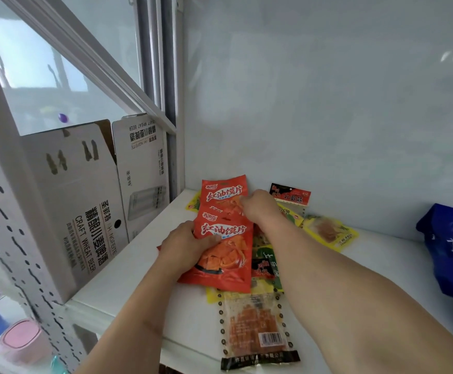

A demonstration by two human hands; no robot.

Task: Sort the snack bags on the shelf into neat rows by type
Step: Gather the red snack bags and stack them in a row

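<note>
Two orange-red snack bags lie overlapping on the white shelf (139,265). My left hand (186,242) grips the left edge of the nearer red bag (225,255), thumb on its face. My right hand (260,207) pinches the right side of the farther red bag (224,194) by the back wall. Under and beside them lie yellow-green bags (330,233), a small red-and-black bag (290,195) leaning at the wall, and a clear bag with black trim (255,327) at the shelf's front edge.
Two white beer cartons (85,211) stand left of the shelf beyond a perforated upright (17,238). A blue bag (451,252) sits at the right. A pink-lidded container (20,338) is on a lower level at the left.
</note>
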